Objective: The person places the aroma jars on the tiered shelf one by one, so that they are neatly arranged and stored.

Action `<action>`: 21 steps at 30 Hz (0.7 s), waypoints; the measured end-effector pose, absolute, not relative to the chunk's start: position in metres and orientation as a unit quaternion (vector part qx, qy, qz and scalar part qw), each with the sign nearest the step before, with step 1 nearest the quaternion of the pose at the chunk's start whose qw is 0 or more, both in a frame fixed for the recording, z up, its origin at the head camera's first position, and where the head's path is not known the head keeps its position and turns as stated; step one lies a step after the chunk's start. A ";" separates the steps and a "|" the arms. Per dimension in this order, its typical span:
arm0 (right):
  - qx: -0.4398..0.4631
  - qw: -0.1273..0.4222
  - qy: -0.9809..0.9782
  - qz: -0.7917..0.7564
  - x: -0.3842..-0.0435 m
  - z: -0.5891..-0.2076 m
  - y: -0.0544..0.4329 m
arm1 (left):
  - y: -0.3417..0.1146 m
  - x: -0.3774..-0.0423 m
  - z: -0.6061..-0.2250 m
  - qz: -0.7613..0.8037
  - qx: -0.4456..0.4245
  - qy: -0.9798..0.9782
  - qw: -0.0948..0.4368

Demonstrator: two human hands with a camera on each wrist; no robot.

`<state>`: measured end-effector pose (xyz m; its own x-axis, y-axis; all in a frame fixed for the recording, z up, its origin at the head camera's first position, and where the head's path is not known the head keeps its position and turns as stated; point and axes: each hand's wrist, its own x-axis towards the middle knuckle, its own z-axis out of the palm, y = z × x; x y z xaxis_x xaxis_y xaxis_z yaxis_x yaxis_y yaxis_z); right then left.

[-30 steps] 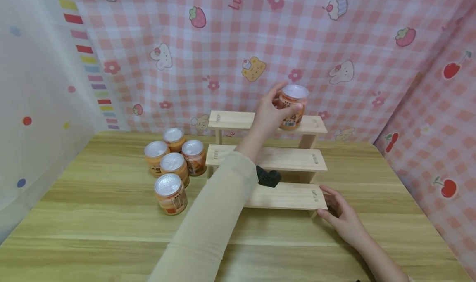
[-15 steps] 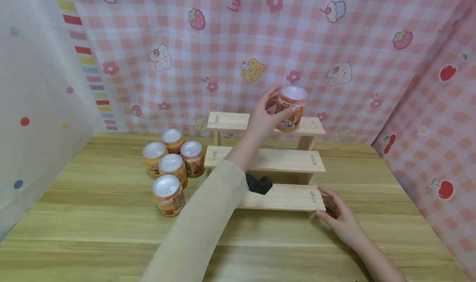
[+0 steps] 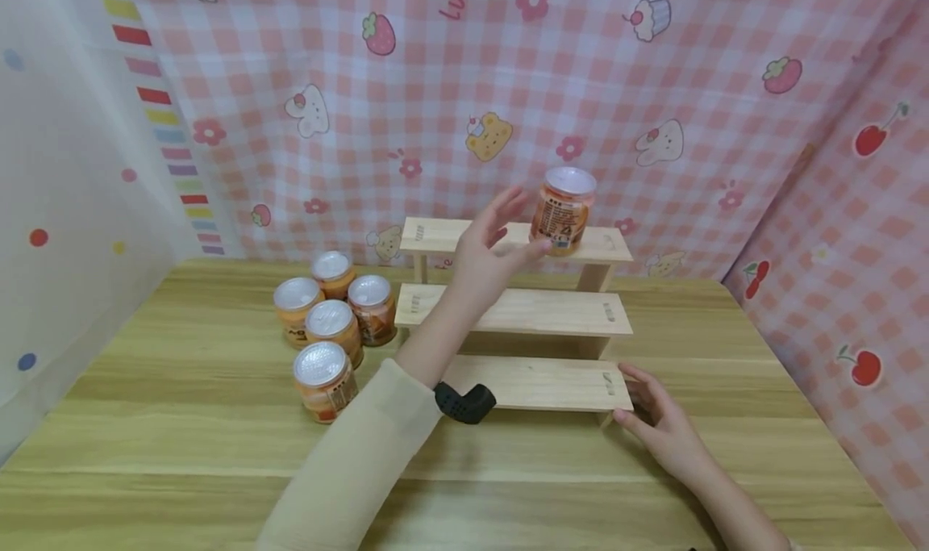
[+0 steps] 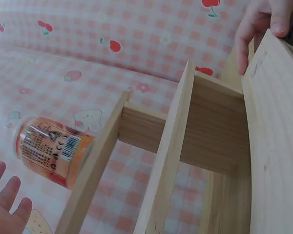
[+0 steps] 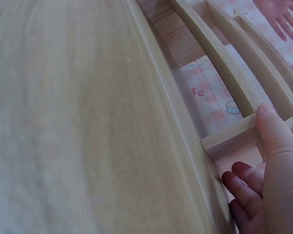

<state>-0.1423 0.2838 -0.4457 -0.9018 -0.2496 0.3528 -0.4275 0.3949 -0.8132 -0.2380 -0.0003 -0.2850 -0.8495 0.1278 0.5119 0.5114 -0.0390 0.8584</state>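
A can (image 3: 563, 212) with an orange printed label and a silvery lid stands upright near the right end of the top tier of a three-tier wooden shelf (image 3: 515, 313). Just left of it is my left hand (image 3: 489, 260), its fingers spread and holding nothing. In the left wrist view, a gap shows between those fingertips (image 4: 23, 207) and the can (image 4: 51, 150). My right hand (image 3: 664, 426) grips the right end of the lowest tier, thumb at the front corner and fingers toward the back. The right wrist view shows the thumb (image 5: 273, 131) against the board's end.
Several similar cans (image 3: 334, 321) stand grouped on the wooden table (image 3: 181, 430), left of the shelf. A patterned checked cloth (image 3: 435, 75) hangs behind. A black wrist device (image 3: 466, 403) sits at the left sleeve's cuff.
My left hand has let go of the can and drawn back to the left and slightly down. The can stays on the top tier. My right hand keeps its place at the shelf.
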 end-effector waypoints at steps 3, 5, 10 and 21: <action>0.203 0.087 -0.831 0.510 -0.142 -0.445 0.284 | -0.008 -0.225 -0.288 -0.677 -0.257 -0.674 0.149; 0.201 0.087 -0.833 0.509 -0.142 -0.446 0.284 | -0.014 -0.217 -0.290 -0.670 -0.270 -0.674 0.153; 0.200 0.090 -0.833 0.508 -0.143 -0.447 0.284 | -0.030 -0.198 -0.298 -0.663 -0.284 -0.674 0.163; 0.198 0.086 -0.833 0.509 -0.144 -0.448 0.285 | -0.063 -0.172 -0.320 -0.636 -0.319 -0.680 0.176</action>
